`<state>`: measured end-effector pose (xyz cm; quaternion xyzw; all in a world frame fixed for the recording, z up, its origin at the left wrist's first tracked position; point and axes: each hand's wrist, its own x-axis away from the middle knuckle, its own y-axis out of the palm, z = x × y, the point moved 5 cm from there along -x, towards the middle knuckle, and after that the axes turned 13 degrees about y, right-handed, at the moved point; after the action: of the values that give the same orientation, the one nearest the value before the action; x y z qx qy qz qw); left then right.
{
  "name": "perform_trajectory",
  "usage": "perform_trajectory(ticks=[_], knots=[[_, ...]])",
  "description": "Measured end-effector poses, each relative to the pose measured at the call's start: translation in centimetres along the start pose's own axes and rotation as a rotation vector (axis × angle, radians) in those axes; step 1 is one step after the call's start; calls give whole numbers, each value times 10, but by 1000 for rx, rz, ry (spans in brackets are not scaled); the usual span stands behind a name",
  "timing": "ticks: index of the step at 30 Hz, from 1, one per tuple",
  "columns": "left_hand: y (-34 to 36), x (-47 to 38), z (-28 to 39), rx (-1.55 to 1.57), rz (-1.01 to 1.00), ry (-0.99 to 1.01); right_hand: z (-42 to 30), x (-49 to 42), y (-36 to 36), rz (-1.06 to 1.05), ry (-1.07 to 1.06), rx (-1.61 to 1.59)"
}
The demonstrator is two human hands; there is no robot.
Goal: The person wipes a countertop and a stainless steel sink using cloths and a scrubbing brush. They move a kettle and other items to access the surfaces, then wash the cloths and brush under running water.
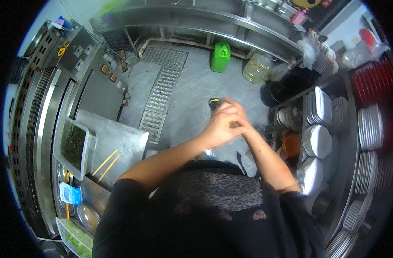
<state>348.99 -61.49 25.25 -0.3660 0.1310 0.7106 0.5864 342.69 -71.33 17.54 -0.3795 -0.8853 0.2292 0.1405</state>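
Before the person's body, my left hand (pixel 223 126) lies over my right hand (pixel 236 108), with its thumb reaching to the right wrist. The right hand is largely covered by the left, and both are slightly blurred. Whether anything is between them cannot be told. Just beyond the fingers shows a small black object with a yellow edge (pixel 214 102), partly hidden. Below is the grey floor (pixel 193 96). On a steel worktop (pixel 129 133) to the left lie wooden chopsticks (pixel 109 163), beside a plastic tub of dark green food (pixel 86 151).
A green jerrycan (pixel 221 57) and a clear plastic bottle (pixel 256 68) stand near the steel sink counter (pixel 199 21). Metal drain grates (pixel 163 90) cross the floor. Stacked white plates (pixel 317 142) fill shelves at right. At lower left sit a basket of greens (pixel 74 238) and a blue packet (pixel 71 193).
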Motion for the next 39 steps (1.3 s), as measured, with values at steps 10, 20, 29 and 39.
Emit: perform_trajectory(ticks=[10,20,29,39], knots=[[-44,-118,-190,85,46,-142,20,-204,-45,-34,274,272],[-124,-244,-337,56,166,-542,-12,-439,-66,-27,-122,882],[-194,-371,-378,-420,20,89,-55,-604,-43,-132,-276,1167],[-276,-460,-428,-221,-142,309,-122,-752,-29,-1,-229,1171]])
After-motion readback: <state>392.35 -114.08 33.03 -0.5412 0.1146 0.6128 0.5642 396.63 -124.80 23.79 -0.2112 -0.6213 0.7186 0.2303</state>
